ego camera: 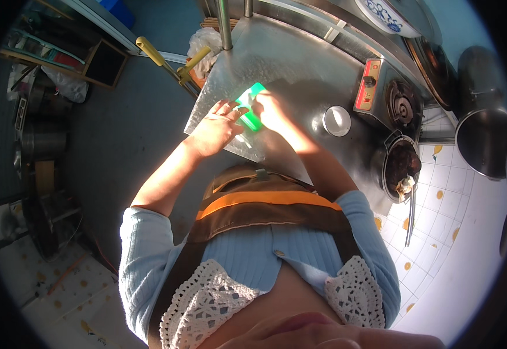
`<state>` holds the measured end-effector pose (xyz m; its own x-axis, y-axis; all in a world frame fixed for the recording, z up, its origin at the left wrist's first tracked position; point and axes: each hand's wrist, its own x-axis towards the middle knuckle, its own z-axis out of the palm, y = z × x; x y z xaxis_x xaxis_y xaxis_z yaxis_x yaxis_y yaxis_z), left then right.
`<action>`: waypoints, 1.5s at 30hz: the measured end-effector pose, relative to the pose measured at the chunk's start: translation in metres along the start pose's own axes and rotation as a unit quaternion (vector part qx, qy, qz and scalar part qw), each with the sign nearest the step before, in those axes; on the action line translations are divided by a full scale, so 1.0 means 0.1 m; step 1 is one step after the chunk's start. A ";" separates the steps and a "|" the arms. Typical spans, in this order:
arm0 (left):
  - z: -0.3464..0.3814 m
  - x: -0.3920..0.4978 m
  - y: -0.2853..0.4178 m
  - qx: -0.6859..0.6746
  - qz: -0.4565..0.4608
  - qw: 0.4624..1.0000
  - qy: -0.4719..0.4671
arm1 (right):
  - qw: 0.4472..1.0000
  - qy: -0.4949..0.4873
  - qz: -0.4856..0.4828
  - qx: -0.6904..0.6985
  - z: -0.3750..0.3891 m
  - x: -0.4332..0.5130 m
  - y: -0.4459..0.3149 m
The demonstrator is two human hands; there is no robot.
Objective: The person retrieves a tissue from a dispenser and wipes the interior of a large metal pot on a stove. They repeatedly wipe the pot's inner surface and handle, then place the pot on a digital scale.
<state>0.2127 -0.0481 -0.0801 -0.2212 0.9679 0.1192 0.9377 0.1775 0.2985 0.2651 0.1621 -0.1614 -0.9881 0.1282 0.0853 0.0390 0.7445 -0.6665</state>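
On the stainless steel worktop [292, 70] lies a bright green, flat rectangular plastic object [250, 118], perhaps a grater or a small tray; glare hides its detail. My left hand [219, 126] lies over its left edge, fingers spread on it. My right hand [267, 110] is on its right side with the fingers curled; whether something small is held there cannot be told. A thin pale item [243, 140] is on the worktop near its front edge, just below my left hand. To the right of my hands stands a round white container or lid [336, 121].
A gas stove [399, 100] stands at the right, with a pot [399, 174] of dark food and tongs or chopsticks [410, 218] before it. A large steel pot [482, 144] is further right. Yellow-handled shears [183, 72] rise beyond the worktop's left edge.
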 end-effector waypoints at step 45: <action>-0.43 0.28 0.32 -0.171 0.026 0.984 0.054 | 0.839 -0.188 0.068 0.506 -0.76 -0.61 -0.32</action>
<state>0.2251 -0.0225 -0.0259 -0.2192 0.9466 0.2364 0.8081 0.0403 0.5877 0.3353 0.1800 -0.0894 -0.9692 -0.1915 -0.1551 0.1969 -0.2231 -0.9547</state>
